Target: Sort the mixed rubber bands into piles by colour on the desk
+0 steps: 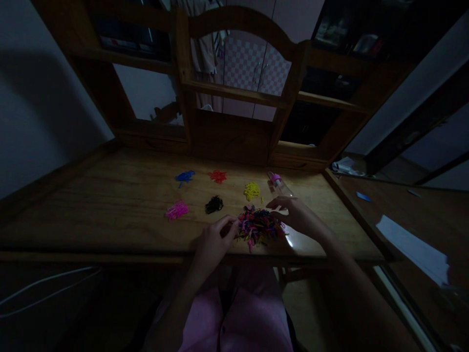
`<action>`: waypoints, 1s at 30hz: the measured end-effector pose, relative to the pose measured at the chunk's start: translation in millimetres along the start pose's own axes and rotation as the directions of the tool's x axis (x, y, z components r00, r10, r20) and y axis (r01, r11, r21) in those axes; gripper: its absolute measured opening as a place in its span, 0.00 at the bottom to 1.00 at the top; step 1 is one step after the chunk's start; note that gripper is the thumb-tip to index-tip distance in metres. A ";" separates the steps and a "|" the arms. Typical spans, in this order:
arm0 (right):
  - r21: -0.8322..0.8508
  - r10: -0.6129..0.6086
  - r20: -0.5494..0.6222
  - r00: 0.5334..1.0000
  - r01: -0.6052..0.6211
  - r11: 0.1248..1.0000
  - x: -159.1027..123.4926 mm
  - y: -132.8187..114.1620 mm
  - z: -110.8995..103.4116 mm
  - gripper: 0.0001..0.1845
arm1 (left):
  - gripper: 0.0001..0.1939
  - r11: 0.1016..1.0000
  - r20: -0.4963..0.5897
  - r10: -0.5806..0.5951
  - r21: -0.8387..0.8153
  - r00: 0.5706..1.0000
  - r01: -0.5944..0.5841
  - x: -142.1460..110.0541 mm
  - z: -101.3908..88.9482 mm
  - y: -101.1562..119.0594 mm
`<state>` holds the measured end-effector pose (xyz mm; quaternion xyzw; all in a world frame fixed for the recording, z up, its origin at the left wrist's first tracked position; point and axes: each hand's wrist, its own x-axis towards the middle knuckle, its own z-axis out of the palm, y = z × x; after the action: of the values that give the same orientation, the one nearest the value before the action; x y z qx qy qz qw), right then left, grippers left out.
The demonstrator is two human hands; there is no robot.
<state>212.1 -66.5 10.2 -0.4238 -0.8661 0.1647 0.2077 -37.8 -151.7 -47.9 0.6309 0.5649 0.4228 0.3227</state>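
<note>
A mixed pile of small coloured elastic bands (258,226) lies near the front edge of the wooden desk. At its left edge is my left hand (217,237), thumb and forefinger pinched together; what they hold, if anything, is too small to make out. My right hand (291,213) reaches over the upper right of the pile with thumb and fingers apart. Sorted by colour, smaller heaps lie beyond: pink bands (177,210), black bands (214,204), blue bands (185,177), red bands (218,176) and yellow bands (251,191).
Behind my right hand lies a clear bottle with a pink cap (276,179). A wooden shelf frame with a mirror (242,68) rises at the desk's back. On the right, white paper (412,248) and a blue card (363,196) rest on another wooden surface. The light is dim.
</note>
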 end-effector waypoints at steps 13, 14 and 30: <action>0.129 0.004 0.027 1.000 -0.007 0.992 -0.5 12.7 15.9 0.11 | 0.16 0.999 0.045 -0.023 -0.036 0.999 0.024 -0.4 -2.2 6.4; 0.144 0.006 0.012 1.000 -0.008 0.989 -1.8 12.9 15.7 0.10 | 0.16 1.000 0.045 -0.019 -0.020 0.999 0.020 -0.4 -2.6 7.1; 0.482 0.157 -0.040 0.987 -0.119 0.868 -3.9 6.5 15.9 0.09 | 0.15 1.000 0.063 -0.018 0.013 0.998 0.017 0.1 -2.8 5.8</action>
<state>210.6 -67.7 -7.3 -0.4262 -0.7575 0.3709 0.3271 -37.8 -152.7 -41.5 0.6409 0.5627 0.3962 0.3401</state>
